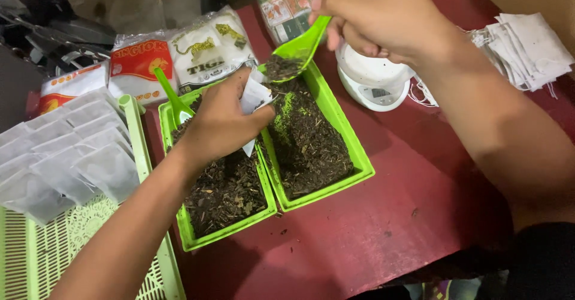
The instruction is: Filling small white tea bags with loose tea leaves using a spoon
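Dark red tabletop [383, 228], green trays [353, 150], left hand [218, 123] fingers pinching white sachet [254, 96], right hand [383, 15] gripping green spoon [299, 45], perhaps concrete floor [132, 0] beyond

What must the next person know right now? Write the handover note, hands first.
Left hand: pinches a small white sachet open over the two green trays of dried leaf.
Right hand: holds a green spoon, loaded, its tip at the sachet's mouth.
Second green spoon stands in the left tray.
Done: filled sachets lie on the green basket, left.
Left: empty sachets piled far right, beside a white scale.
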